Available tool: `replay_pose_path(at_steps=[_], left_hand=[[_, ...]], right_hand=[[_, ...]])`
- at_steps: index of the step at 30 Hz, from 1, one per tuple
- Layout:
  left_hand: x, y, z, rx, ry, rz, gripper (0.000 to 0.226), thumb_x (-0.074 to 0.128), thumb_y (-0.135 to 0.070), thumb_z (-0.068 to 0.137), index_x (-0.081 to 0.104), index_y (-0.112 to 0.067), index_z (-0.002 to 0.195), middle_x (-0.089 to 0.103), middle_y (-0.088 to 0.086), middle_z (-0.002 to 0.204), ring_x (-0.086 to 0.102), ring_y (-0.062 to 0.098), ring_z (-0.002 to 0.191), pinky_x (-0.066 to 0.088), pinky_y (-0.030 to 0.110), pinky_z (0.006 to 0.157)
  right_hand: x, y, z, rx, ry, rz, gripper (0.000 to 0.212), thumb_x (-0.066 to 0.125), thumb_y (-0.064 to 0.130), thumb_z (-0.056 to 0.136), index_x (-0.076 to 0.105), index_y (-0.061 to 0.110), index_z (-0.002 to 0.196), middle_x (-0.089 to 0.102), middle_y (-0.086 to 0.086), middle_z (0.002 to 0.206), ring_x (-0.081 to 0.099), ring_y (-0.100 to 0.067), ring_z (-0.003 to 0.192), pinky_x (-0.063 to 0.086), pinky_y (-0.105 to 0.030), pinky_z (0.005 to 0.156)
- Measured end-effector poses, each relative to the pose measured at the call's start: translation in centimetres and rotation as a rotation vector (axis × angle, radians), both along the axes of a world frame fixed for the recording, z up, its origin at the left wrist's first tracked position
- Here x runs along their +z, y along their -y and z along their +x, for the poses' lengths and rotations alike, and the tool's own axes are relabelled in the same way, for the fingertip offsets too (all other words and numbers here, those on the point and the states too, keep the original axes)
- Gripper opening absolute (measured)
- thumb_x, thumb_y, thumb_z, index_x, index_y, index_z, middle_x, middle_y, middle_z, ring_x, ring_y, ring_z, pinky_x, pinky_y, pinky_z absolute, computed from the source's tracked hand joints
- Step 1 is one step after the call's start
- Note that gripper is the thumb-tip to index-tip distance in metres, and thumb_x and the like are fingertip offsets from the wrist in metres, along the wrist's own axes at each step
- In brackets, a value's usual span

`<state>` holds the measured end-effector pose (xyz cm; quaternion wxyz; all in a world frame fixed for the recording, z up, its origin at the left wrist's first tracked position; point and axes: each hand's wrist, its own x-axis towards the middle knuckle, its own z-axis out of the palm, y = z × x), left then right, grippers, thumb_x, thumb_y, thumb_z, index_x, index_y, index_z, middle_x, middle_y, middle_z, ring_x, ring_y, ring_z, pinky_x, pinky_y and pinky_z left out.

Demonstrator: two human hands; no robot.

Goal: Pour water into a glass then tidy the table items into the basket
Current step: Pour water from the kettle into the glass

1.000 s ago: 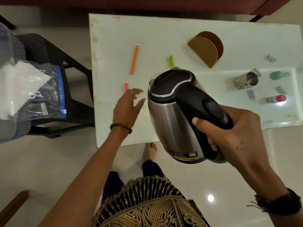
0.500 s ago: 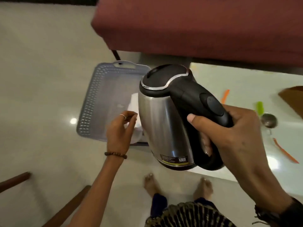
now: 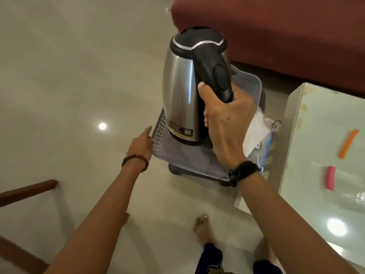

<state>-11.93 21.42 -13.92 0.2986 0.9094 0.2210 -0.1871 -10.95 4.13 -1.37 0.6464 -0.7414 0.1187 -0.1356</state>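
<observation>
We see the kettle (image 3: pixel 183 91) upright in the right hand (image 3: pixel 227 123), which is clenched round its black handle; its base hangs just above the floor of the grey basket (image 3: pixel 158 135), which sits on a dark stool beside the bench (image 3: pixel 316 155). A second ago the kettle was above the bench; it has since been carried across and brought over the basket, so we judge the pouring done and the tidying under way. The left hand (image 3: pixel 141 143) is released, fingers extended, touching or almost touching the basket's near rim, below and left of the kettle. Right of the gripping hand a clear plastic bag (image 3: pixel 258 133) lies in the basket. Farther right, an orange clip (image 3: pixel 348 143) and a pink clip (image 3: pixel 330 177) remain on the bench, not yet tidied.
</observation>
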Motion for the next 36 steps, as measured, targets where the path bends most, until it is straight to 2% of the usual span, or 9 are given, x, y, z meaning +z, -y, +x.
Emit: replay_pose_path(at_steps=[7, 11, 14, 16, 21, 24, 27, 31, 36], left_hand=[[-1.2, -0.2, 0.3, 0.137, 0.023, -0.128, 0.042, 0.04, -0.005, 0.089, 0.054, -0.021, 0.126, 0.063, 0.023, 0.117, 0.063, 0.04, 0.099, 0.054, 0.047, 0.086], [-1.2, -0.1, 0.3, 0.082, 0.074, -0.042, 0.041, 0.039, -0.004, 0.091, 0.054, -0.02, 0.126, 0.064, 0.022, 0.113, 0.063, 0.04, 0.096, 0.055, 0.044, 0.085], [-1.2, -0.1, 0.4, 0.019, 0.086, 0.006, 0.037, 0.04, -0.007, 0.093, 0.055, -0.017, 0.125, 0.066, 0.023, 0.108, 0.063, 0.04, 0.093, 0.053, 0.041, 0.083], [-1.2, -0.1, 0.6, 0.025, 0.074, -0.011, 0.035, 0.042, -0.01, 0.093, 0.055, -0.017, 0.125, 0.066, 0.023, 0.109, 0.063, 0.04, 0.094, 0.054, 0.041, 0.083], [-1.1, 0.3, 0.0, -0.004, 0.133, 0.013, 0.03, 0.043, -0.015, 0.093, 0.057, -0.015, 0.119, 0.068, 0.022, 0.101, 0.063, 0.038, 0.087, 0.049, 0.032, 0.071], [-1.1, 0.6, -1.3, 0.008, 0.19, 0.009, 0.03, 0.044, -0.018, 0.094, 0.052, -0.016, 0.123, 0.066, 0.016, 0.107, 0.064, 0.029, 0.088, 0.051, 0.03, 0.073], [-0.7, 2.7, -4.6, 0.121, 0.394, 0.014, 0.034, 0.05, -0.024, 0.091, 0.046, -0.017, 0.124, 0.052, 0.005, 0.12, 0.052, 0.01, 0.089, 0.045, 0.019, 0.069], [0.5, 8.3, -10.0, 0.343, 0.609, -0.056, 0.024, 0.055, -0.014, 0.088, 0.047, -0.025, 0.108, 0.046, -0.012, 0.104, 0.049, 0.002, 0.09, 0.043, 0.009, 0.077], [1.3, 18.0, -14.3, 0.123, 0.399, -0.39, 0.031, 0.054, -0.009, 0.089, 0.05, -0.039, 0.089, 0.059, -0.014, 0.089, 0.057, -0.004, 0.085, 0.045, 0.005, 0.072]], right_hand=[[-5.2, -4.9, 1.0, -0.238, 0.04, 0.031, 0.019, 0.064, 0.034, 0.077, 0.057, 0.017, 0.074, 0.056, 0.0, 0.056, 0.057, -0.026, 0.052, 0.051, -0.038, 0.047], [-7.5, -7.7, -0.6, -0.175, 0.048, 0.1, 0.015, 0.064, 0.028, 0.08, 0.053, 0.019, 0.086, 0.054, 0.018, 0.067, 0.057, 0.002, 0.059, 0.046, -0.009, 0.049], [-8.9, -8.8, -2.5, -0.053, 0.021, 0.188, 0.022, 0.064, 0.019, 0.083, 0.049, 0.031, 0.092, 0.059, 0.019, 0.082, 0.06, 0.012, 0.071, 0.047, -0.003, 0.06], [-9.9, -8.6, -3.8, 0.019, -0.011, 0.243, 0.024, 0.064, 0.02, 0.084, 0.049, 0.031, 0.099, 0.06, 0.019, 0.091, 0.061, 0.012, 0.08, 0.047, -0.003, 0.066], [-10.8, -7.7, -4.8, 0.154, -0.067, 0.24, 0.051, 0.059, 0.036, 0.081, 0.046, -0.001, 0.114, 0.06, -0.003, 0.095, 0.057, 0.01, 0.08, 0.047, -0.006, 0.07], [-10.6, -6.9, -4.7, 0.268, -0.102, 0.188, 0.038, 0.061, 0.029, 0.084, 0.045, 0.006, 0.109, 0.059, 0.008, 0.09, 0.058, 0.011, 0.079, 0.046, -0.005, 0.068], [-10.4, -5.1, -4.9, 0.439, -0.137, 0.127, 0.036, 0.063, 0.027, 0.085, 0.042, 0.02, 0.114, 0.06, 0.01, 0.102, 0.058, 0.012, 0.091, 0.045, -0.005, 0.076], [-10.4, 0.2, -6.0, 0.542, -0.163, 0.012, 0.034, 0.064, 0.032, 0.083, 0.046, 0.03, 0.112, 0.059, 0.013, 0.109, 0.055, 0.002, 0.103, 0.044, -0.013, 0.09], [-11.4, 10.2, -9.7, 0.421, -0.213, -0.075, 0.025, 0.058, 0.019, 0.085, 0.051, 0.037, 0.1, 0.062, 0.018, 0.1, 0.061, -0.002, 0.09, 0.048, -0.013, 0.078]])
